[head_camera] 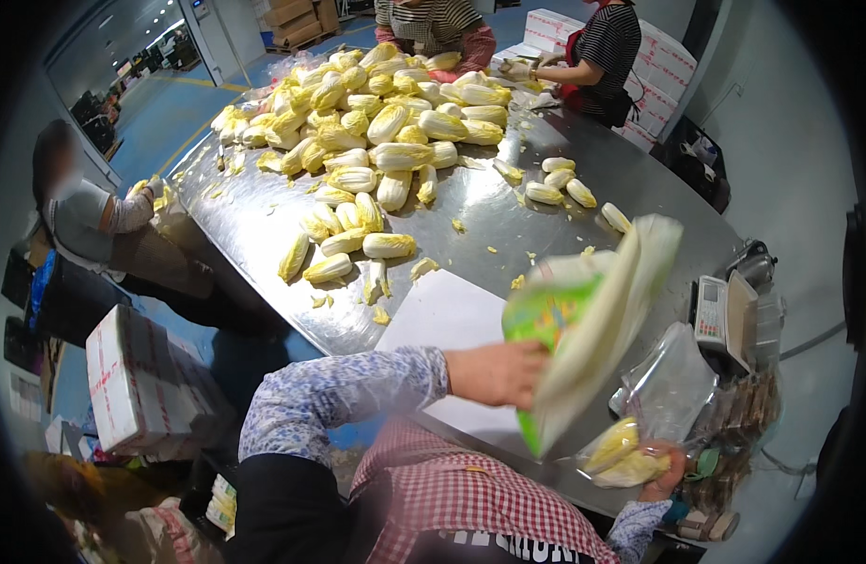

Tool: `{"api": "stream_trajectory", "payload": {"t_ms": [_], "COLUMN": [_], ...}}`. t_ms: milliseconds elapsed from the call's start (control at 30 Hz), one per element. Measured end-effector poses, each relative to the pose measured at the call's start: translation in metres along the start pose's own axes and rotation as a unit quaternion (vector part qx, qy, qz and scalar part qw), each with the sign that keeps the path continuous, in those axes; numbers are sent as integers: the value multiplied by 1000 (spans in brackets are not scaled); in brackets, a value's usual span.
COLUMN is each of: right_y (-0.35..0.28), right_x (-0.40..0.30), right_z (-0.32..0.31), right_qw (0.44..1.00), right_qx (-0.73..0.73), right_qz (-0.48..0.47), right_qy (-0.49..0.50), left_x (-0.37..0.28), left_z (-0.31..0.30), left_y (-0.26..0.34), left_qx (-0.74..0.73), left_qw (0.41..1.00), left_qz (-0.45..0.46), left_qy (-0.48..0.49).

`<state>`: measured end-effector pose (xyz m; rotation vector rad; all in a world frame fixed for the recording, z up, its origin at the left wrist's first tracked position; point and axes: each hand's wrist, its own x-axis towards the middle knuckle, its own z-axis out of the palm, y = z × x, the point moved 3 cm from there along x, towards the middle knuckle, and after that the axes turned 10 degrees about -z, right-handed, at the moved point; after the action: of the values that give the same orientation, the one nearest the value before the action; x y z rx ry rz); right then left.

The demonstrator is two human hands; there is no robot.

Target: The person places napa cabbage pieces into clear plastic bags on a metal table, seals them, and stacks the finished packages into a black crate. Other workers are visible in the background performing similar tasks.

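Blurred by motion, a green and white printed plastic sheet or bag [559,310] is gripped by my left hand [500,374] above the table. Lower right, my right hand [665,469] holds a clear plastic bag with pale yellow cabbage [619,455] inside. A white sheet [447,317] lies on the metal table [468,233] below my left hand. Beyond it are several trimmed napa cabbages [389,245] and a large heap of them [334,106]. Small cabbages [544,193] and leaf scraps lie farther right.
A scale [711,310], clear plastic bags [672,374] and packed brown stacks [736,416] stand at the table's right side. White boxes [133,381] are at the left on the floor. One person [94,218] works at the left edge, two others [433,28] [602,63] at the far side.
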<state>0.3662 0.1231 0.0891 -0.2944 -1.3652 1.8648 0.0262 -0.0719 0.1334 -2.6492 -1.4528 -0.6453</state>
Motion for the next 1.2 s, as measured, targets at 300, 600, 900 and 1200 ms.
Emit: {"api": "stream_trajectory", "payload": {"t_ms": [300, 600, 900, 1200], "right_y": [35, 164, 157, 237], "right_x": [92, 78, 44, 17], "right_z": [74, 109, 176, 190], "right_qw": [985, 803, 753, 684], "right_qx": [-64, -534, -555, -647], "right_qz": [72, -103, 17, 81], "right_qy": [145, -244, -355, -328], "left_x": [-140, -246, -349, -285], "left_z": [121, 0, -34, -26], "left_y": [-47, -137, -179, -218], "left_qx": [33, 150, 126, 134], "left_qw": [981, 777, 723, 696], "left_qz": [-117, -576, -656, -705], "left_qy": [-149, 203, 178, -28]}}
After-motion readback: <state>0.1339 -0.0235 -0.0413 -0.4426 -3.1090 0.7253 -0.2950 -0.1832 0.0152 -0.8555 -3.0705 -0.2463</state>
